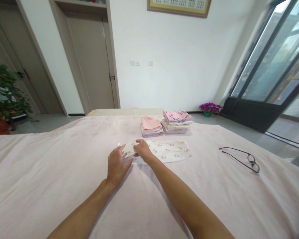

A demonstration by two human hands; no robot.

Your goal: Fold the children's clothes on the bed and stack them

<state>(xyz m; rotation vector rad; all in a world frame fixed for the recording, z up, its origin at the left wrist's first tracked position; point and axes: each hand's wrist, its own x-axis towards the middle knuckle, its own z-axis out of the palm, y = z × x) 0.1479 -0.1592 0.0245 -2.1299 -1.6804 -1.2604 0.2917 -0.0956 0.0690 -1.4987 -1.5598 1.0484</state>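
A white garment with a small scattered print [168, 151] lies in a long flat strip across the bed-like surface in front of me. Its left end is raised and doubled over. My left hand [116, 165] grips that left end, fingers on the far side and thumb at the near edge. Just to its right, my right hand [142, 151] pinches the upper layer between thumb and curled fingers. The exact kind of garment cannot be made out. Behind it stand two stacks of folded clothes: a lower one with a peach piece [151, 122] on top, and a taller one topped by a pink printed piece [177, 116].
Black-framed glasses [251, 161] lie unfolded on the pale pink cover [64, 186] at the right. Beyond the far edge are a beige surface [127, 113], purple flowers in a pot [210, 109], doors and a glass-panelled door [269, 66]. A leafy plant [7, 89] stands at the left.
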